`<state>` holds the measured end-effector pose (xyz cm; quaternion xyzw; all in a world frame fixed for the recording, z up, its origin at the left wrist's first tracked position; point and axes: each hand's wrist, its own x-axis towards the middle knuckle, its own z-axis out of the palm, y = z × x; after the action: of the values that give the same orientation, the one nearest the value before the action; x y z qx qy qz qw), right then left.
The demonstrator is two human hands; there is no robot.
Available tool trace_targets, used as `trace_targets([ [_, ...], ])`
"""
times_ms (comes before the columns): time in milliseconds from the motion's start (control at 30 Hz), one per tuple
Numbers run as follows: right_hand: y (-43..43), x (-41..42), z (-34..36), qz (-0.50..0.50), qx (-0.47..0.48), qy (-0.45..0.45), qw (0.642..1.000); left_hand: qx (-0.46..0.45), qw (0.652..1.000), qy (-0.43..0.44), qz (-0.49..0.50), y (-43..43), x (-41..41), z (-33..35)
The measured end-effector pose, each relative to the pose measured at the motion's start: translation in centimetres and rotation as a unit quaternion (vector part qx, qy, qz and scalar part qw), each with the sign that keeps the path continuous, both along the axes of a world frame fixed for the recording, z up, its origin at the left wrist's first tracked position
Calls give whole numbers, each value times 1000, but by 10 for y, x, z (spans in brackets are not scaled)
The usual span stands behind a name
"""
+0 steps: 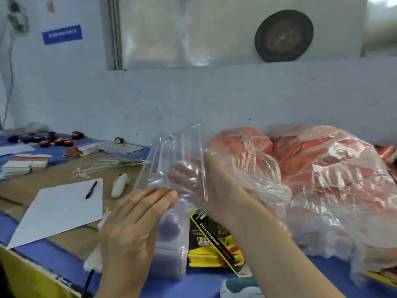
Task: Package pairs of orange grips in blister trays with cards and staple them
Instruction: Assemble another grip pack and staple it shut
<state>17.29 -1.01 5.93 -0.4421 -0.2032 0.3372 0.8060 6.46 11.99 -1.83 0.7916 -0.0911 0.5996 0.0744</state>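
head view: blister tray (171,151) held up.
light, slick, bendy; right hand (211,184) grips its rim, left hand (137,220) presses flat.

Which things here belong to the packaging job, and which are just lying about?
Job: clear blister tray, tray stack, yellow-black cards, bag of orange grips.
Lying about: white paper sheet, pen, small red-black items.

- Clear moulded plastic blister tray (176,160): raised, tilted, above the stack.
- Stack of clear trays (171,254): lying flat.
- Yellow-and-black printed cards (211,248): stacked just beside it.
- Orange grips (296,147): heaped in crinkled clear bag (343,190).
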Motion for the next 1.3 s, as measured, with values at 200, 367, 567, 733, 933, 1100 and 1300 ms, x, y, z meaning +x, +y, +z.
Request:
trace_targets([
  [200, -15, -17, -88, -7, 29, 81, 996, -46, 980, 188, 42, 16, -5, -19],
  [367, -13, -32, -108, -17, 81, 132, 988, -95, 926, 362, 48, 19, -19, -8],
  [567, -9, -43, -105, -29, 141, 154, 978, -141, 902, 408, -21, 17, -22, 0],
  [733, -12, -47, -105, -3, 196, 179, 964, -153, 897, 413, -46, 13, -24, 0],
  [933, -11, -51, -105, 14, 223, 176, 959, -157, 893, 419, -45, 10, -27, 5],
  [1100, -18, -41, -97, -29, 90, 69, 993, -179, 883, 429, -61, 10, -28, 1],
  [1300, 7, -38, -65, -15, 15, -110, 994, -234, 883, 406, -31, 9, -27, -2],
])
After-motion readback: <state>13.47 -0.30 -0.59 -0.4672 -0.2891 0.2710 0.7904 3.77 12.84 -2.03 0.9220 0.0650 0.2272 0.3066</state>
